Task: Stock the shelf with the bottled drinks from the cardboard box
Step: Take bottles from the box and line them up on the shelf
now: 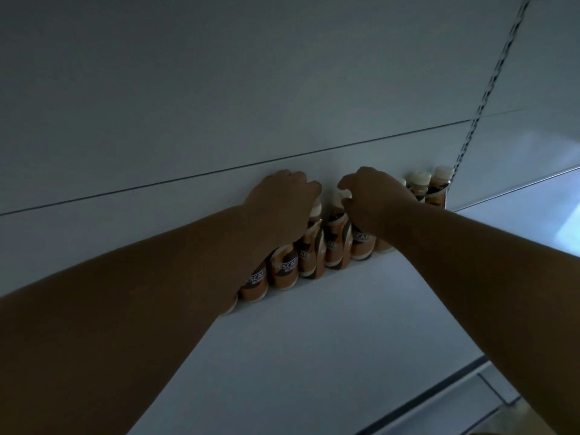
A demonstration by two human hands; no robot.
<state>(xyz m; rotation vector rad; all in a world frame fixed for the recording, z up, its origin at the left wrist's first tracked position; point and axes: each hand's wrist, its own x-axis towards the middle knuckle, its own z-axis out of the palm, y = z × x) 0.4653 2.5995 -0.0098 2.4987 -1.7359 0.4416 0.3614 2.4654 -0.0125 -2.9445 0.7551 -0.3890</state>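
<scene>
Both arms are reaching up from the bottom edge of the frame toward a row of bottles (314, 246) standing along the back of a white shelf (314, 324), near the middle of the frame. The bottles are brown and orange with pale caps, and they are standing upright, touching one another in a line that is running from the lower left toward the upper right, against the pale back panel (219, 105).

The left hand (279, 205), just left of centre, is lying over the tops of the bottles at the left part of the row; its fingers are curling down over the caps and gripping the bottles there. The right hand (373, 199), just right of centre, is doing the same with the neighbouring bottles, its fingers and thumb bending round a pale cap. The two hands are sitting close together but apart, with one bottle neck showing between them.

Two more bottles (430, 186) are standing at the right end of the row, beside a slotted metal upright (489, 95) that is running toward the upper right corner.

The cardboard box is out of view.
</scene>
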